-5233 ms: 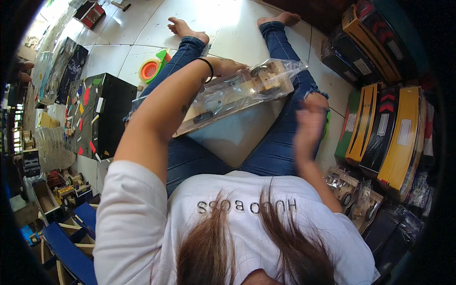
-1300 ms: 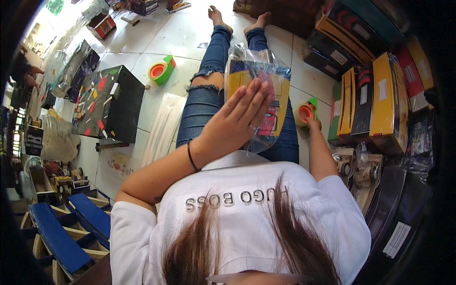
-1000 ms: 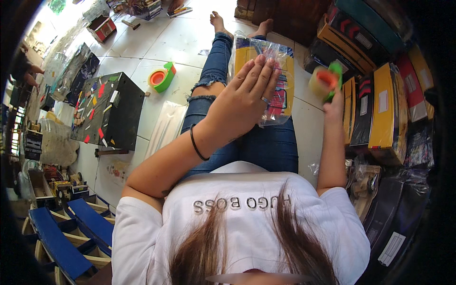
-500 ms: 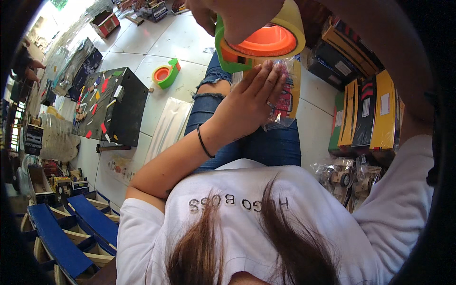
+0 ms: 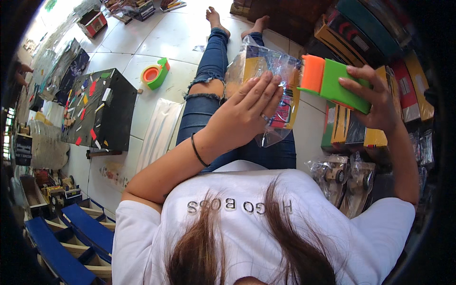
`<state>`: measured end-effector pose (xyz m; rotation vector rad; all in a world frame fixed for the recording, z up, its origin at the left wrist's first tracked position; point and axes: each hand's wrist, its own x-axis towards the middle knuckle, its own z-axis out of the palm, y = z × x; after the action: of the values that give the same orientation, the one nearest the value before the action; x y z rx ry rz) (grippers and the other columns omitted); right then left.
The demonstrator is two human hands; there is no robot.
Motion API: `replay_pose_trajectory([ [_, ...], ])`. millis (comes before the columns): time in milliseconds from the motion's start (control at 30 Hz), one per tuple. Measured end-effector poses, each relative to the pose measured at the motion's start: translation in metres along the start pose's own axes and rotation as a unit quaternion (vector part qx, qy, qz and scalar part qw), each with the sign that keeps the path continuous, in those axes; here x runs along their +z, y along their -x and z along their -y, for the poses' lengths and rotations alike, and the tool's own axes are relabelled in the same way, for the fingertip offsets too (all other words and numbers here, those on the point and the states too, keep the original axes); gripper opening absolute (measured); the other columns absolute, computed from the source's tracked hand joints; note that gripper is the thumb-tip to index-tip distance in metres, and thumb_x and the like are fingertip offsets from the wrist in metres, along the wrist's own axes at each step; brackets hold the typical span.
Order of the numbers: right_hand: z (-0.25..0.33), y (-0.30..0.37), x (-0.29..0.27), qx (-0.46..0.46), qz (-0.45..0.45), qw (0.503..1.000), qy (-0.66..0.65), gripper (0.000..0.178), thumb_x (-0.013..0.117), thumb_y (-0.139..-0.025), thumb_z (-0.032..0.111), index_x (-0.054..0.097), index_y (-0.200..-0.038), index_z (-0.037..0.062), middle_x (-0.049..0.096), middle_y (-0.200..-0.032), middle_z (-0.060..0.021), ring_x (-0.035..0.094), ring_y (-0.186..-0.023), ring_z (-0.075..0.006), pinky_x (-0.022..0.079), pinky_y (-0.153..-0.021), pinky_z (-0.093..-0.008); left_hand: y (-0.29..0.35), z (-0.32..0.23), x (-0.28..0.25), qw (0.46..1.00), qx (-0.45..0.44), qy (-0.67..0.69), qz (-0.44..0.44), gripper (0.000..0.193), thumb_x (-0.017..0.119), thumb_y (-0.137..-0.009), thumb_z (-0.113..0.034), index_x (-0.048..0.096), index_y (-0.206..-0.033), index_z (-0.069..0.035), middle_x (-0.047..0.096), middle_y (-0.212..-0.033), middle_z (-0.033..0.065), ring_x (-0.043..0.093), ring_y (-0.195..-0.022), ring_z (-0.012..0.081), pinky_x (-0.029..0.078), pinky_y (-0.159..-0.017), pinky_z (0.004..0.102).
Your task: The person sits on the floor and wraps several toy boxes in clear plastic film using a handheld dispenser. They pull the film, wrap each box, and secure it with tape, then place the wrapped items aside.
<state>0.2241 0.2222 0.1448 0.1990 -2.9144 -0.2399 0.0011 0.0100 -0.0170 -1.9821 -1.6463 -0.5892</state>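
Across my lap lies a clear plastic bag [image 5: 242, 61] with a flat yellow thing with coloured print inside it. My left hand [image 5: 254, 102] rests flat on the bag, its fingers stretched out side by side and pressing it down. To the right of the bag, my right hand [image 5: 377, 97] grips a green tape dispenser [image 5: 339, 83] with an orange front and a toothed edge that faces the bag. Whether tape runs from the dispenser to the bag I cannot tell.
A second green tape dispenser [image 5: 154, 76] stands on the tiled floor, left of a black box [image 5: 114, 114] strewn with coloured scraps. Wrapped wooden toy vehicles [image 5: 337, 173] and yellow and black boxes [image 5: 339, 123] line my right side. Blue slatted woodwork [image 5: 88, 228] is at lower left.
My right hand has swung the tape dispenser from above the bag, close to the camera, out to the right. My left hand has stayed flat on the bag. My feet have come into view.
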Motion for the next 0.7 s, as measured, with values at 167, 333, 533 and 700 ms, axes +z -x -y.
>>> replay_pose_trajectory([
  [167, 0.016, 0.017, 0.025, 0.078, -0.003, 0.997, -0.019, 0.056, 0.073, -0.065, 0.005, 0.065, -0.119, 0.0175, 0.055, -0.118, -0.0101, 0.059, -0.103, -0.0313, 0.051, -0.086, -0.0397, 0.004, 0.0, 0.004, 0.998, -0.004, 0.064, -0.022, 0.072, 0.063, -0.075, -0.041, 0.049, -0.131, 0.002, 0.042, -0.142, 0.016, 0.037, -0.135, 0.0296, 0.029, -0.112, 0.0408],
  [333, -0.007, 0.013, 0.118, -0.033, 0.442, 0.884, 0.149, 0.026, 0.071, -0.065, 0.006, 0.07, -0.09, 0.0115, 0.058, -0.117, -0.0082, 0.059, -0.101, -0.0302, 0.049, -0.075, -0.0418, 0.014, 0.019, 0.009, 0.993, 0.046, 0.069, -0.086, 0.071, 0.066, -0.078, -0.04, 0.048, -0.131, 0.003, 0.039, -0.142, 0.0204, 0.038, -0.132, 0.0344, 0.029, -0.111, 0.0408],
  [533, -0.043, 0.09, 0.283, 0.385, 0.041, 0.905, -0.177, 0.038, 0.068, -0.072, 0.013, 0.068, -0.109, 0.0097, 0.055, -0.123, -0.0098, 0.059, -0.105, -0.0314, 0.049, -0.089, -0.038, 0.019, 0.006, 0.038, 0.931, -0.152, 0.275, -0.187, 0.11, 0.079, -0.067, -0.054, 0.023, -0.146, -0.001, 0.016, -0.15, 0.0301, 0.029, -0.136, 0.0431, 0.026, -0.111, 0.0467],
  [700, -0.031, 0.128, 0.42, 0.633, -0.177, 0.577, -0.485, 0.043, 0.067, -0.074, 0.014, 0.066, -0.117, 0.0126, 0.055, -0.121, -0.0103, 0.057, -0.109, -0.0284, 0.047, -0.093, -0.0355, 0.003, 0.016, -0.002, 0.856, -0.122, 0.488, -0.119, 0.108, 0.079, -0.07, -0.048, 0.021, -0.148, -0.002, 0.019, -0.151, 0.0286, 0.021, -0.141, 0.0406, 0.017, -0.115, 0.049],
])
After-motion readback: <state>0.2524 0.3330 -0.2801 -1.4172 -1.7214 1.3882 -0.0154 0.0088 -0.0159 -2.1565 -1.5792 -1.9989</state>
